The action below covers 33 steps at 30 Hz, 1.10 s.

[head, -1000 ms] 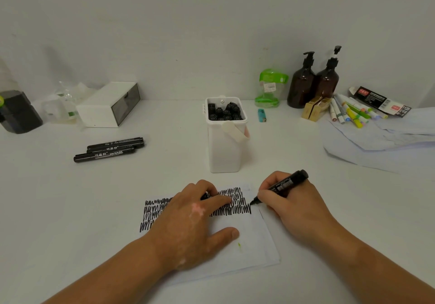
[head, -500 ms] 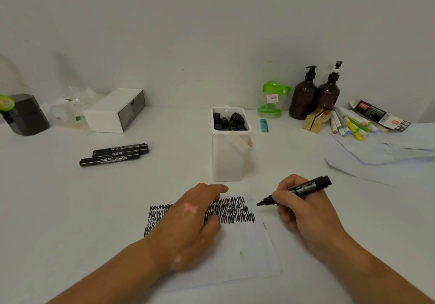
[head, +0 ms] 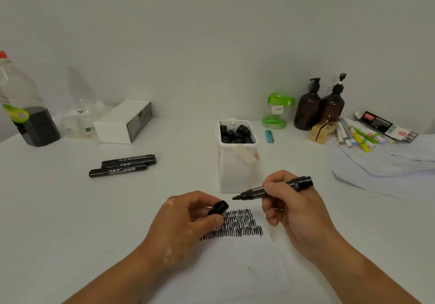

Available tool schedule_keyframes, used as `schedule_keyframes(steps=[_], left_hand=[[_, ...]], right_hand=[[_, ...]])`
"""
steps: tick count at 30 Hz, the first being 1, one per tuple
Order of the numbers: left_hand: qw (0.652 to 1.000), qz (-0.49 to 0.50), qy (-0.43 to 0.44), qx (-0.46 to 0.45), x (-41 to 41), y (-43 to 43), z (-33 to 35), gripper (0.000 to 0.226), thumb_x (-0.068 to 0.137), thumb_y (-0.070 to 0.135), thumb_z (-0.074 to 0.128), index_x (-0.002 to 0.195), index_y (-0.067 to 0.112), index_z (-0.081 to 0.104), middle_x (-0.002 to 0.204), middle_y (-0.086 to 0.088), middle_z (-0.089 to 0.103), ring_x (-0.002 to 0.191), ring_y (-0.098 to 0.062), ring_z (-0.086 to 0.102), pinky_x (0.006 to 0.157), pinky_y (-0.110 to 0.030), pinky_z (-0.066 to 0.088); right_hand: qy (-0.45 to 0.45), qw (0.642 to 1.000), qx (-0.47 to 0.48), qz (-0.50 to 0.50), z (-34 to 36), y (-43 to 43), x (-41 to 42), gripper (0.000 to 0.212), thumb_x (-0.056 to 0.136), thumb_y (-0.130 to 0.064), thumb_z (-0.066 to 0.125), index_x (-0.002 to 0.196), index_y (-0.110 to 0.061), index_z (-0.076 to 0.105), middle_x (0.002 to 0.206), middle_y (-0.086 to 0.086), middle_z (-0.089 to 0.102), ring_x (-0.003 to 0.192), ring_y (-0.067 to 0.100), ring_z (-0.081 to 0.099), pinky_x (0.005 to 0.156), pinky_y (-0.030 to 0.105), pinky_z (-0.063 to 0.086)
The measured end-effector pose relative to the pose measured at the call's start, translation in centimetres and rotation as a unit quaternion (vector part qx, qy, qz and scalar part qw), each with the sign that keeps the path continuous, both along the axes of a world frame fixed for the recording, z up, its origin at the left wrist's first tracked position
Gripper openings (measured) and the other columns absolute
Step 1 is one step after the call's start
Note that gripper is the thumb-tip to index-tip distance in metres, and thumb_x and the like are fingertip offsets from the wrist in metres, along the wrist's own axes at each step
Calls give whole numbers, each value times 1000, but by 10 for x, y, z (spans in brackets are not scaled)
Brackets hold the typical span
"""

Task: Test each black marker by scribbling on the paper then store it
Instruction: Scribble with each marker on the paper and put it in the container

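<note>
White desk [head: 70,221] in the head view: above the scribbled paper [head: 235,268] at lower centre, the grip of the left hand [head: 183,226] pinches the cap [head: 220,207], that of the right hand [head: 294,214] is clamped round the uncapped marker [head: 254,192], so it seems best to line cap and tip up squarely, then push fully home.

We think this is a room at home: a white worktop [head: 58,209] by a plain wall, with 2 brown pump bottles [head: 319,108], colored pens [head: 360,136] and a lighter [head: 269,136].
</note>
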<state>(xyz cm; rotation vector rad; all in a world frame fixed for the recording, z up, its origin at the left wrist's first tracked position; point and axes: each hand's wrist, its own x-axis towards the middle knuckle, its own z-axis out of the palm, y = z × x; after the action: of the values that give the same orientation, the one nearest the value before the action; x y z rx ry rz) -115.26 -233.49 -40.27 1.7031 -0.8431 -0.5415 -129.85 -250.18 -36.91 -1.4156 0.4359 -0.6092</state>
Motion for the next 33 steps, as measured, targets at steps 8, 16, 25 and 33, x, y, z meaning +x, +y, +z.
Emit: schedule_keyframes(steps=[8,16,25,33], left_hand=[[999,-45,-4,-14,1,0,-5,28,81,13,80,97,36,77,92,5,78,85,-12,72,75,-18,54],[987,-113,64,-99,4,3,-6,21,81,36,68,100,25,70,82,-3,70,76,-17,65,73,-25,53],[953,-152,203,-167,-8,-3,-8,25,89,41,60,91,17,52,69,-4,50,58,-20,43,60,-29,39],[963,-112,177,-172,-14,-2,-5,29,90,42,57,88,15,46,67,-1,26,56,-20,28,55,-27,33]], right_hand=[[12,1000,-1,26,-16,6,-9,5,75,-20,71,75,-15,74,65,18,68,51,22,58,44,29,46],[42,996,-55,50,-10,11,-14,25,68,-24,84,92,-20,82,62,8,69,57,18,64,54,25,52],[24,997,-52,52,-5,28,-12,26,61,-27,83,87,-27,83,73,1,76,54,15,61,55,21,53],[11,994,-100,51,-3,32,-14,18,70,-26,88,86,-29,81,71,-6,74,53,13,59,56,20,52]])
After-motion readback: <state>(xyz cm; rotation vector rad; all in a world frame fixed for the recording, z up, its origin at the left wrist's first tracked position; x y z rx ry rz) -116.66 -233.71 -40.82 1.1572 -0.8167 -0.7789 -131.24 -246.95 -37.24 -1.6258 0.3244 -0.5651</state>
